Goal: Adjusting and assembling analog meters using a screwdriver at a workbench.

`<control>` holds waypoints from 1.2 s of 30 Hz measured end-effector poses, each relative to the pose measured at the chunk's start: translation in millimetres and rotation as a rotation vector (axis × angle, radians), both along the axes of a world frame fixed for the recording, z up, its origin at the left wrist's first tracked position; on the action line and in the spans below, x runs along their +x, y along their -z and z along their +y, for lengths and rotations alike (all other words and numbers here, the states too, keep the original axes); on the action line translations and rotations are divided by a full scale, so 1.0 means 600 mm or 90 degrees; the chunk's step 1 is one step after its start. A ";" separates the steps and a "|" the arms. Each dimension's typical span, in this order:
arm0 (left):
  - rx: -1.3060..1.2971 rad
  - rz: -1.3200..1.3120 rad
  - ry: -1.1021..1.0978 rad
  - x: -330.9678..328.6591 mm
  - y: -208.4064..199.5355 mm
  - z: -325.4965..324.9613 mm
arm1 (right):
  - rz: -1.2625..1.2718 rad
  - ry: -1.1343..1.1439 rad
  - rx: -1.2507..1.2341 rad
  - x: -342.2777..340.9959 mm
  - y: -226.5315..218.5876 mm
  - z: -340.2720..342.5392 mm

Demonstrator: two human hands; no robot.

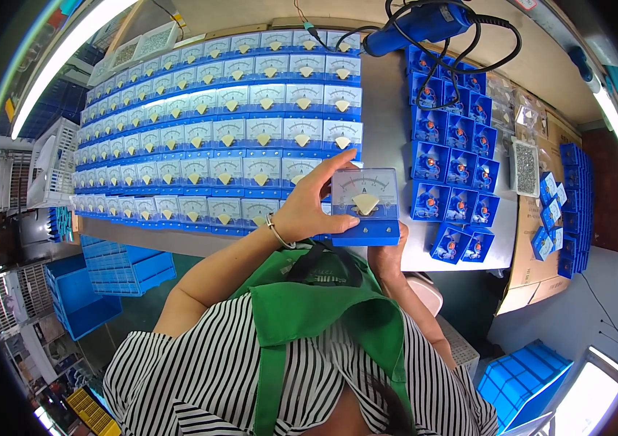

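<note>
On the left of the table (385,116), finished blue panel meters (229,138) are lying in tight rows, dials up, and the hands are working just at the near right corner of that block; the step in hand looks like checking or closing up one meter before it joins the rows, and doing it well would mean keeping the case level, pressing the clear cover evenly rather than at one corner, and keeping fingertips off the dial window so the needle stays readable. The left hand (309,207) is reaching in from the lower left with the wrist bent and a bracelet (277,231) showing; its fingers are spread and curled over the meter's left edge and top corner, gripping it. The held meter (365,207) is sitting upright toward the camera, just above the table's near edge, between both hands. The right hand (389,254) is coming up underneath it; its fingers are mostly hidden, apparently supporting the blue base. Further right, open blue meter backs (450,152) are lying in columns, and a blue power screwdriver (418,25) is resting at the far edge.
</note>
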State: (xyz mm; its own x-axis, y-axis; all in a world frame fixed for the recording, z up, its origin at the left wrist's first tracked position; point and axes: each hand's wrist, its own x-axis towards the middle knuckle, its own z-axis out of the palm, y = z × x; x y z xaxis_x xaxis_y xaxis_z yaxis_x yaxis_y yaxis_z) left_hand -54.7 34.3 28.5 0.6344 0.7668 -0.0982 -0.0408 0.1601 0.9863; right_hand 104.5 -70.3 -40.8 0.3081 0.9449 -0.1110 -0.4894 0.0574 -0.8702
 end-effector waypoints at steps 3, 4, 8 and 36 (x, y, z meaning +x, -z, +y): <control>-0.005 0.003 -0.003 0.000 -0.001 -0.002 | -0.004 0.005 -0.004 -0.003 -0.003 -0.001; -0.005 0.003 -0.003 0.000 -0.002 -0.003 | -0.006 0.012 -0.010 -0.004 -0.003 -0.002; -0.009 -0.003 -0.004 -0.002 -0.003 -0.007 | -0.031 0.016 -0.010 -0.004 -0.004 -0.005; 0.293 0.156 -0.030 -0.032 0.042 -0.001 | -0.399 -0.058 0.236 0.031 -0.170 0.049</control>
